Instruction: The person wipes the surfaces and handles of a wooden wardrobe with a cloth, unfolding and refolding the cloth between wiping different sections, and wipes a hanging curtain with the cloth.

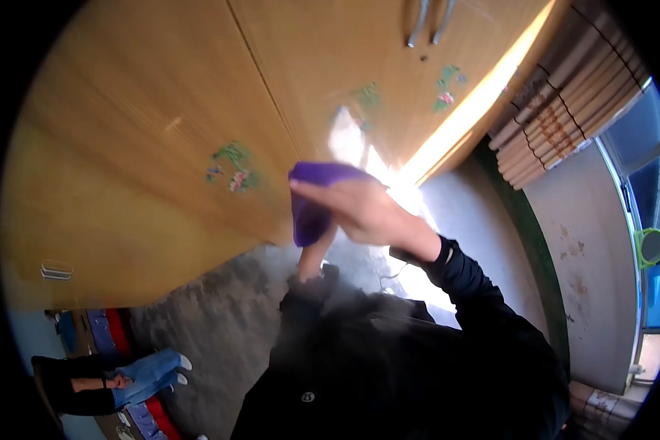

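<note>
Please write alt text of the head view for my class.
A person handles a purple cloth, right hand in front, left hand mostly hidden behind it, before a wooden cabinet with flower designs. Another person is at lower left; a curtain hangs at right.

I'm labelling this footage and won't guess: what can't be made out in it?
Head view:
- Grip of the left hand: hidden by the right hand and purple cloth.
- Head of the other person: cut off by the dark lens border.
- Jacket logo: too small to read.
- Flower decal directly above the hands: blurred.
</note>
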Tool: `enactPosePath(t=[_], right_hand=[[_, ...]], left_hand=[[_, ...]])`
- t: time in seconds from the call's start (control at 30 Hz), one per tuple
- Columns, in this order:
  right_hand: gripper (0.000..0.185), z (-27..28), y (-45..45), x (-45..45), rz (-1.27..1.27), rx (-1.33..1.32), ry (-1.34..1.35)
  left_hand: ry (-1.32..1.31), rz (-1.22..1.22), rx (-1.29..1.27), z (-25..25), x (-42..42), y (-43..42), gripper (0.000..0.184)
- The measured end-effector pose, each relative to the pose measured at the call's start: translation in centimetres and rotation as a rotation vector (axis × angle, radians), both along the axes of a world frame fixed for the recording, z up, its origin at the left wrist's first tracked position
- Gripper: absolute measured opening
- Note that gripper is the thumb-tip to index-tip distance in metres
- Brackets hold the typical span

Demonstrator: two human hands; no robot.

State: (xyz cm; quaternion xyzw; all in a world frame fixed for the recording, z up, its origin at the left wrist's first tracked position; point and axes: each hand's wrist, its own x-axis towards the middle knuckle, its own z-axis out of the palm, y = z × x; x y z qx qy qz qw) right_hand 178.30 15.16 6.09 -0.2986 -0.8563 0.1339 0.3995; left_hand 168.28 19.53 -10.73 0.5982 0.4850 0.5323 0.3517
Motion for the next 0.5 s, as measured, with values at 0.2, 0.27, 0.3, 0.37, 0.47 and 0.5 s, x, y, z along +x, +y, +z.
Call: enactPosePath(t=[0.2, 0.27, 0.3, 0.37, 0.47, 0.5], right_hand=[[0.056, -3.2, -1.7, 9.6, -0.334, -0.218, 0.142], [0.041, -4.8, -4.4, 11.9, -0.456, -0.353, 0.156], [0.034, -5.7, -6.2, 12.3, -0.519, -0.459, 0.17], [0.029, -8.7, -9.9, 12.0, -0.643, -0.574, 0.203], [0.035, -11.3, -14.9, 9.4, -0.553, -0.766, 0.451], [0.035, -11.1, -15.8, 8.1, -0.532, -0.791, 0.493]], left_hand=[[-0.578, -0.694, -0.706, 3.4, 0.5, -6.6, 0.046], [-0.843, -0.653, -0.84, 4.2, 1.7, -8.3, 0.05], [-0.839, -0.661, -0.857, 4.9, 2.1, -9.0, 0.05], [-1.239, -0.796, -0.894, 6.0, 3.1, -10.1, 0.057], [-1.248, -0.778, -0.857, 5.6, 3.2, -10.5, 0.063], [-1.224, -0.747, -0.855, 6.4, 3.1, -10.8, 0.063]])
